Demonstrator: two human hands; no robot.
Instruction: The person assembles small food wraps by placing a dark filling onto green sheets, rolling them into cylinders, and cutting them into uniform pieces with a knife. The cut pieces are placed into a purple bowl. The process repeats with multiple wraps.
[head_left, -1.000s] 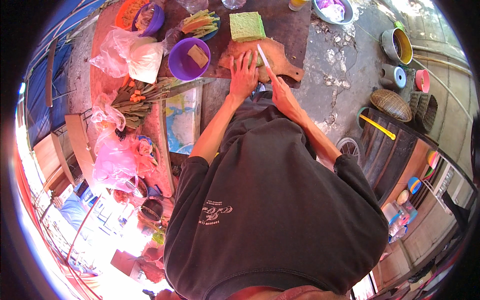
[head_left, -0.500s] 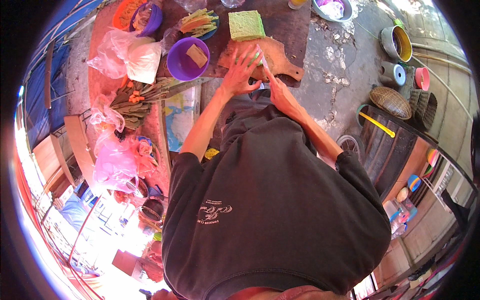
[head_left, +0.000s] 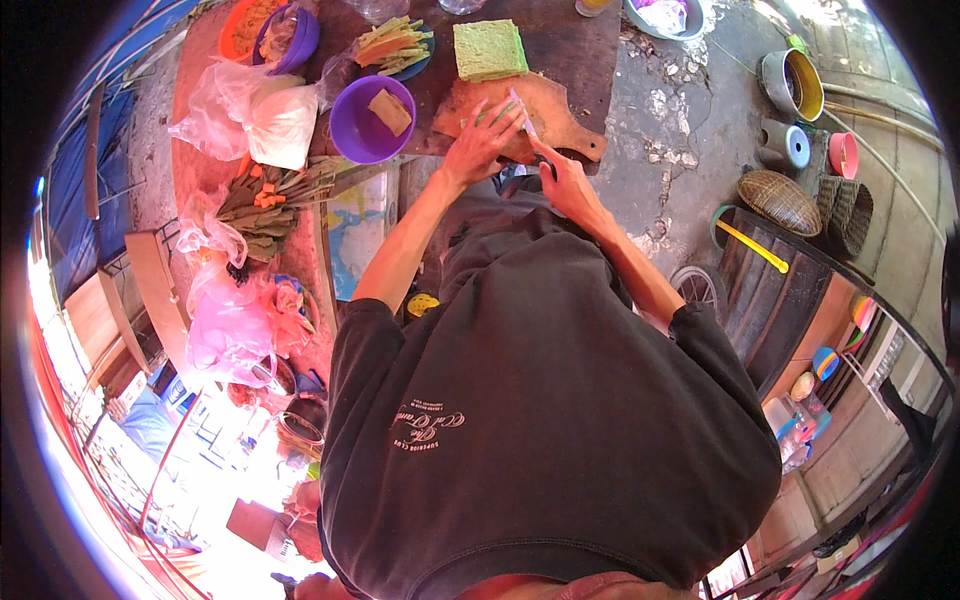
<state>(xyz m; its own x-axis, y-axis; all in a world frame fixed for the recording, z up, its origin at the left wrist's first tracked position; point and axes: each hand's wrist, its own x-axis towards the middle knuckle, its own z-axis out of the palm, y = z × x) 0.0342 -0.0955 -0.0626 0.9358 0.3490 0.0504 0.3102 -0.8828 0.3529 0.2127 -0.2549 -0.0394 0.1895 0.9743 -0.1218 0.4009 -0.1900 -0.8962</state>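
On a wooden cutting board (head_left: pixel 567 124) my left hand (head_left: pixel 482 137) lies with its fingers stretched out and apart. A bit of green shows at its fingertips; most of what is under it is hidden. My right hand (head_left: pixel 570 188) is closed round the handle of a knife (head_left: pixel 529 126), whose blade points away from me, beside the left fingertips. Just beyond the board sits a square stack of green bread slices (head_left: pixel 489 51). Pale green strips (head_left: pixel 390 45) are piled on a blue plate (head_left: pixel 421 64) to its left.
A purple bowl (head_left: pixel 345 133) with a beige block in it stands left of the board. Farther left are plastic bags (head_left: pixel 283 125), another purple bowl (head_left: pixel 303 45) and an orange one (head_left: pixel 233 40). The dark table (head_left: pixel 595 60) ends right of the board, above a concrete floor (head_left: pixel 640 190).
My right hand has drawn back a little toward me and right with the knife. My left hand stays spread on the board, and less green shows under its fingers.
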